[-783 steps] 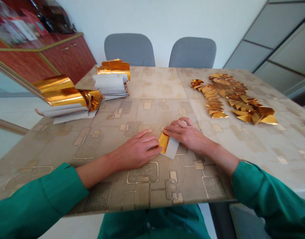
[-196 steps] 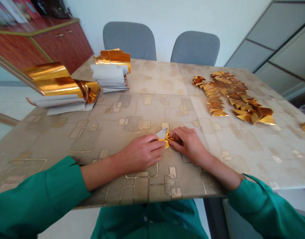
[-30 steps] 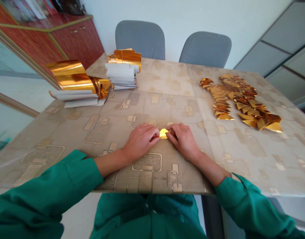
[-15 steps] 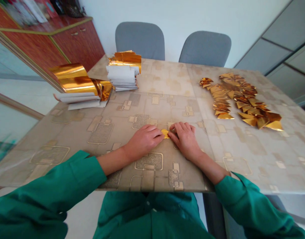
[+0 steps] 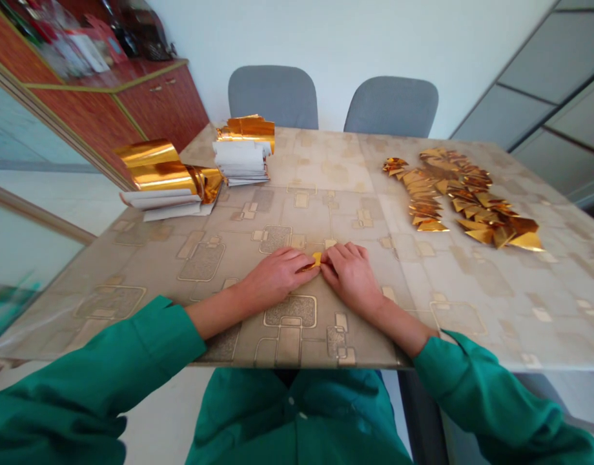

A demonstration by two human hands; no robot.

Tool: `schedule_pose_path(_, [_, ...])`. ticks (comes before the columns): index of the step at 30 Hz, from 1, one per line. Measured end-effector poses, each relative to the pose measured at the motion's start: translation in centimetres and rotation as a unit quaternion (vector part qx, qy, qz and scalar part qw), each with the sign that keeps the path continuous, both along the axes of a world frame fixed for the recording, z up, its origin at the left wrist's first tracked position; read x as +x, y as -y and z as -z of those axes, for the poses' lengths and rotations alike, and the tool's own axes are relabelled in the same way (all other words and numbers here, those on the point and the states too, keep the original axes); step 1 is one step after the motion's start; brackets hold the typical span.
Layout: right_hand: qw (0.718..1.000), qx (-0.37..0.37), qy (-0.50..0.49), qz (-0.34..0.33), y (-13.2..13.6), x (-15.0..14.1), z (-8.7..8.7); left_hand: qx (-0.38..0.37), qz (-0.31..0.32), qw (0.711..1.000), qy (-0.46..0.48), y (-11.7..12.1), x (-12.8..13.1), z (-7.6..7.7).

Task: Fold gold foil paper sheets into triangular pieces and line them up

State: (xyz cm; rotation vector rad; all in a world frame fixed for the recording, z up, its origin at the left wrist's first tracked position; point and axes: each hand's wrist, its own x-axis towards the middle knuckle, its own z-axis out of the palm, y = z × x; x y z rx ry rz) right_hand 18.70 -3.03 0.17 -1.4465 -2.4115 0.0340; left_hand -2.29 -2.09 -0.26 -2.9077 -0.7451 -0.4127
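Note:
A small folded piece of gold foil [image 5: 316,259] lies on the table between my hands, mostly hidden by my fingers. The fingertips of my left hand [image 5: 277,278] press on its left end. My right hand [image 5: 350,278] closes on it from the right, its fingers touching the foil's right side. Farther right lie several folded gold foil triangles [image 5: 461,197] in long overlapping rows. At the far left, a stack of white paper strips with gold foil [image 5: 166,181] and a second stack [image 5: 243,152] sit well beyond my hands.
The patterned beige table cover [image 5: 204,261] spreads under everything, and its front edge runs just past my wrists. Two grey chairs [image 5: 272,97] stand behind the far edge. A red wooden cabinet [image 5: 161,106] stands back left.
My hands have closed in on the foil, now a smaller folded piece sitting further under my left fingertips. The head view has shifted slightly, moving the table lower in the picture.

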Motion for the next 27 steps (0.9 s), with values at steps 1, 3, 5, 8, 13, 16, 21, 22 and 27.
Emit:
schedule_pose_path(1, [1.0, -0.003, 0.001, 0.008, 0.0, -0.2, 0.1, -0.003, 0.0, 1.0, -0.001, 0.0, -0.1, 0.0])
schedule_pose_path(3, [1.0, -0.016, -0.006, 0.011, -0.2, -0.2, 0.2, -0.01, -0.003, 1.0, 0.002, 0.0, -0.4, 0.1])
schedule_pose_path(5, [0.999, -0.037, -0.026, 0.008, -0.4, 0.0, 0.3, -0.022, -0.009, 1.0, 0.005, 0.0, -0.9, 0.2])
schedule_pose_path(8, [0.996, -0.062, -0.063, -0.001, -0.6, 0.6, 0.4, -0.043, -0.015, 0.999, 0.008, 0.1, -1.7, 0.3])
schedule_pose_path(13, [0.997, -0.059, -0.057, -0.008, -0.7, 0.9, 0.5, -0.048, 0.003, 0.998, 0.028, -0.2, -2.0, 0.2])
schedule_pose_path(16, [0.999, -0.033, -0.027, 0.012, -0.5, 0.1, 0.4, -0.025, 0.021, 0.998, 0.046, -0.5, -1.5, 0.0])
schedule_pose_path(21, [0.998, -0.038, -0.026, 0.033, -0.4, -0.3, 0.3, -0.008, 0.033, 0.999, 0.018, -0.5, -2.0, 0.0])
schedule_pose_path(22, [0.998, -0.048, -0.034, 0.026, -0.5, -0.1, 0.3, -0.012, 0.033, 0.999, 0.012, -0.5, -2.3, 0.0])
schedule_pose_path(27, [0.996, -0.069, -0.053, -0.009, -0.9, 1.1, 0.4, -0.027, 0.032, 0.999, 0.022, -0.9, -2.6, -0.2])
